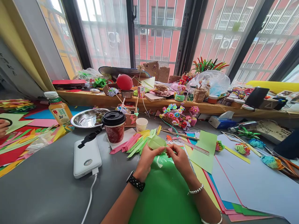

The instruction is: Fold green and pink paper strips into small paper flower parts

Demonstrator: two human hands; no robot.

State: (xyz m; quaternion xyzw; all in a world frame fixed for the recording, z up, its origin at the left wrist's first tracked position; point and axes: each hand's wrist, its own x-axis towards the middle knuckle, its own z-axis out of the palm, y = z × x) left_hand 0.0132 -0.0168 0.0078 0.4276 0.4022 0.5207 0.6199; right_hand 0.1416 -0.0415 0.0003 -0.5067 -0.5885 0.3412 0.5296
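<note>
My left hand (146,158) and my right hand (179,158) meet over a green sheet (163,193) on the grey table, and both pinch a small piece of light green paper (157,142) that is partly folded. The left wrist wears a black watch, the right a bead bracelet. Just beyond the hands lies a fan of folded paper strips (135,143) in pink, yellow and green. A ruler (196,147) lies to the right of the hands.
A red cup with a black lid (114,127), a small white cup (141,124), a white power bank (87,158) with cable, a juice bottle (59,110) and a metal dish (88,118) stand left. Coloured sheets (245,183) lie right; paper flowers (177,115) and clutter fill the sill. Another person's hand (3,127) shows far left.
</note>
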